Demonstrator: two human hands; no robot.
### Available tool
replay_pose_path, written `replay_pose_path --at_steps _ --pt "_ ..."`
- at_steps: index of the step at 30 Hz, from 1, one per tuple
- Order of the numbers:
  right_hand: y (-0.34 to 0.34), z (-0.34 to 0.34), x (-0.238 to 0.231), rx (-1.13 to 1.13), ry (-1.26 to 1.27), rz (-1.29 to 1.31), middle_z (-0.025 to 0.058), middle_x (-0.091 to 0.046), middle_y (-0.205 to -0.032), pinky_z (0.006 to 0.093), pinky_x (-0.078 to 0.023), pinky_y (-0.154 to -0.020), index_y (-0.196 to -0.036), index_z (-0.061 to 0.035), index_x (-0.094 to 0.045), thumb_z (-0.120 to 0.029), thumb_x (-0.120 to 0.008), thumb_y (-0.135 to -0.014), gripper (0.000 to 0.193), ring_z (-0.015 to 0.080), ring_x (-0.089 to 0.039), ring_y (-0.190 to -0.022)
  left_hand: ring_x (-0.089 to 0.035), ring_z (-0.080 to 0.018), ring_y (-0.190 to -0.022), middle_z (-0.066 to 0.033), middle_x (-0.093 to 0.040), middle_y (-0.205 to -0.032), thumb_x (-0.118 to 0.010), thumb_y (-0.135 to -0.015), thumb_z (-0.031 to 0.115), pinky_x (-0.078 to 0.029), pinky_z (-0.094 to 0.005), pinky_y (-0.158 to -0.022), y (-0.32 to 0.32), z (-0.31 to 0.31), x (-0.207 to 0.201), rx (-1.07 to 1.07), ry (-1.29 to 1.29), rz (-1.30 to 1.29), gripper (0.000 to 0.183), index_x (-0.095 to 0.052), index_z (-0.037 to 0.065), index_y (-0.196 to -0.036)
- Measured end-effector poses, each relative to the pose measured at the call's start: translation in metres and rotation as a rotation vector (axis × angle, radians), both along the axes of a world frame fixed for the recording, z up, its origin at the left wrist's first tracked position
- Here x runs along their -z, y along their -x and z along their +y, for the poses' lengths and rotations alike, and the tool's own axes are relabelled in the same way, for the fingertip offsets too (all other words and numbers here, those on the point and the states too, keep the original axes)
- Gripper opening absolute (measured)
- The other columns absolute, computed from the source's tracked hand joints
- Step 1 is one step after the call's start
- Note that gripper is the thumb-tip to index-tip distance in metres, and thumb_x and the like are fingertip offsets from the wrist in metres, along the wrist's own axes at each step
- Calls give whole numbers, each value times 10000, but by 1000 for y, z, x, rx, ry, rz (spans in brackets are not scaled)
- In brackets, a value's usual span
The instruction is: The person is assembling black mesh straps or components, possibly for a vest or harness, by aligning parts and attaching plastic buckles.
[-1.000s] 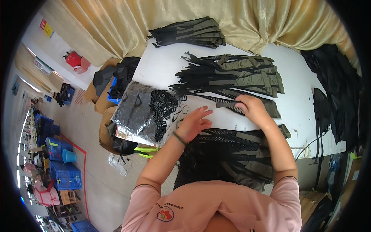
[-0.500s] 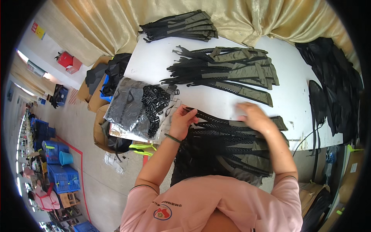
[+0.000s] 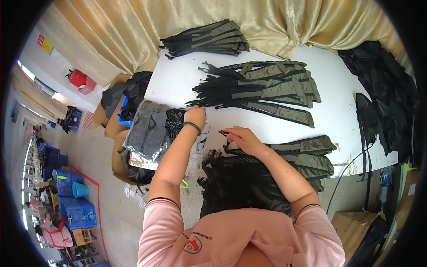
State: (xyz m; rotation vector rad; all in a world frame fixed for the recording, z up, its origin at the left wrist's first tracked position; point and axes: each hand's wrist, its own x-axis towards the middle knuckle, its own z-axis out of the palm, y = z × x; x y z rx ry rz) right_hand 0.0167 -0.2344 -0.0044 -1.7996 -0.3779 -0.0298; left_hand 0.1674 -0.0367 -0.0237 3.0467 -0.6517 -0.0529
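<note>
Toward the far left, on the floor, a round light-blue bucket [image 3: 80, 190] is beside a blue plastic crate [image 3: 78, 211]. Further right, an open brown cardboard box [image 3: 114, 124] is close to the white tabletop [image 3: 169, 80]. At the table's left end lies a clear plastic bag [image 3: 149, 129] with a spill of small black plastic buckles [image 3: 174, 121]. Just beside these is the left hand [image 3: 195, 117], its fingers curled downward; their tips are hidden, so I cannot tell whether they grip anything. Beyond it, against the curtain, lies a fan of olive-and-black fabric strips [image 3: 209, 38]. Next, the right hand [image 3: 244, 139] pinches a narrow black strap end [image 3: 222, 132] between thumb and fingers, above the table's near edge. Behind it spreads a larger olive-and-black bundle [image 3: 271, 86]; more mesh-and-olive strips [image 3: 307, 147] lie along the near edge, partly under the right forearm. Rightmost hangs a black fabric heap [image 3: 378, 98].
</note>
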Motion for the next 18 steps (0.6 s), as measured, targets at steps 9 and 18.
replay_pose_path --at_steps 9,18 --pt "1 -10 -6 -4 -126 299 61 -579 -778 247 -463 -594 -977 -6 -671 -90 -614 -862 154 118 -541 -604 -630 -293 -931 -127 -605 -1062 -674 -779 263 -500 -402 -767 -8 -27 -26 52 -270 61 258 -697 63 -939" --pt "5 -14 4 19 -96 267 53 -583 -740 239 -434 -566 -958 6 -668 -121 -617 -861 168 108 -517 -595 -610 -286 -1028 -136 -612 -1132 -748 -673 222 -499 -377 -842 -19 -29 -29 -28 -389 137 379 -681 55 -1007"
